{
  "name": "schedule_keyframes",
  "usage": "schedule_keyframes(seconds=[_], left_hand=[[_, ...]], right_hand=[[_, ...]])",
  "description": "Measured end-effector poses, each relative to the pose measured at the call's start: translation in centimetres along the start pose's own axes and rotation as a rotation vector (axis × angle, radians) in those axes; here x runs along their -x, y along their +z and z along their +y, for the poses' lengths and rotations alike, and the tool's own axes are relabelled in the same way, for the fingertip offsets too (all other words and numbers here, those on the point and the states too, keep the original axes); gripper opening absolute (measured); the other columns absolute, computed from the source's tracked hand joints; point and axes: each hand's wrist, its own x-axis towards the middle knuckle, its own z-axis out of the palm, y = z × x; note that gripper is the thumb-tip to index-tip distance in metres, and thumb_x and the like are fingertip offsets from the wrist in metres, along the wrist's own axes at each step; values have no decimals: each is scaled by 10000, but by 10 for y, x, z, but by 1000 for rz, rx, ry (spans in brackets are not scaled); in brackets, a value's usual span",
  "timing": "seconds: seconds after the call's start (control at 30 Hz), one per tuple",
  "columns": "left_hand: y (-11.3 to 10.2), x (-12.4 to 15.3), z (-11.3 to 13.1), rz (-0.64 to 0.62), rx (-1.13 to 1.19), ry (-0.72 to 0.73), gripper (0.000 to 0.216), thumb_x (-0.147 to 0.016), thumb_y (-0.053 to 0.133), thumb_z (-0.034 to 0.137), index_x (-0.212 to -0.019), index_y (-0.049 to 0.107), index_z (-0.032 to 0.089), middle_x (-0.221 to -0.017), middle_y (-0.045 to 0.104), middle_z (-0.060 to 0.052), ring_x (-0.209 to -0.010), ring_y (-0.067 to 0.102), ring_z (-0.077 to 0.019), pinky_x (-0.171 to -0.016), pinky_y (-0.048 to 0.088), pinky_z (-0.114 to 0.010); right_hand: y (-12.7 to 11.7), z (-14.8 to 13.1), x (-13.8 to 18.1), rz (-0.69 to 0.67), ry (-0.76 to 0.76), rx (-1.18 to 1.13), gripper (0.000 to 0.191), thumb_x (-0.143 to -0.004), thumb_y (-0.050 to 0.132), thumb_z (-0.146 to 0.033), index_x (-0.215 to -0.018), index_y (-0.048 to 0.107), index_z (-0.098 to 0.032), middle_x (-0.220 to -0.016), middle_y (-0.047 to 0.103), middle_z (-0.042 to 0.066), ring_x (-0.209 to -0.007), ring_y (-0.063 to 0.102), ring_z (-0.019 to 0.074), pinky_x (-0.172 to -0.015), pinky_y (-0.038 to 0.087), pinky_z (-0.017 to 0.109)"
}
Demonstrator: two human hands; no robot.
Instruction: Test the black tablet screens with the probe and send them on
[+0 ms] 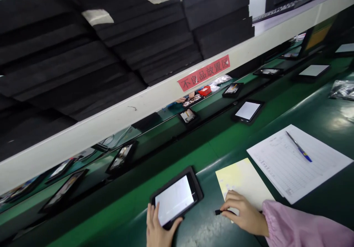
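Observation:
A tablet point(175, 199) with a lit white screen lies in a black tray point(197, 184) at the bench's near edge. My left hand point(160, 225) grips its left end, with fingers over the screen's corner and the thumb at the near side. Right of the tablet, my right hand point(239, 210) pinches a small black plug-like piece point(218, 212) between thumb and fingers, above the green bench top. Under that hand lies a pale yellow sheet point(246, 177).
Printed sheets point(298, 162) with a blue pen point(300, 147) on top lie to the right. Beyond, a green conveyor point(210, 151) carries several tablets in trays. A white shelf beam point(116, 118) crosses above, bearing black foam stacks point(155, 37). Another person's hands point(182, 99) show behind.

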Motion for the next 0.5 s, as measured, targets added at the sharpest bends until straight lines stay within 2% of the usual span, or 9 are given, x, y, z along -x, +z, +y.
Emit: schedule_keyframes(seconds=[0.07,0.13,0.23,0.33,0.5], left_hand=[[12,-33,7,6,36,-12,955,-818,679,577,-1573,178,276,-1664,124,-164,-1453,351,-421,-1077,479,-568],[24,-60,16,72,40,-24,935,-813,690,575,-1552,243,220,-1655,93,-205,-1475,285,-443,-1112,429,-579],[39,-86,33,172,26,-32,762,-888,631,513,-1495,336,160,-1631,117,-256,-1508,130,-477,-1143,262,-708],[48,-94,48,212,44,-31,515,-971,524,393,-1417,429,153,-1606,188,-260,-1518,82,-462,-1136,142,-764],[56,-88,55,226,98,-35,335,-981,461,225,-1297,544,153,-1498,361,-212,-1476,262,-365,-1159,274,-631]], right_hand=[[-1,-1,1,0,-17,13,266,-1017,578,-406,-921,717,-201,-840,649,50,-843,605,203,-825,491,383],[-2,-2,1,-4,-24,23,269,-1022,567,-402,-924,718,-202,-839,647,52,-839,604,203,-798,496,371],[-4,-3,-1,-12,-40,36,284,-1026,553,-416,-930,716,-203,-839,645,58,-829,611,206,-776,508,363],[-6,0,0,-25,-38,59,270,-1030,540,-406,-937,713,-220,-828,646,57,-814,624,212,-748,526,351],[-15,16,11,-42,-42,77,166,-1003,571,-352,-952,719,-295,-810,654,40,-736,657,223,-660,568,315]])
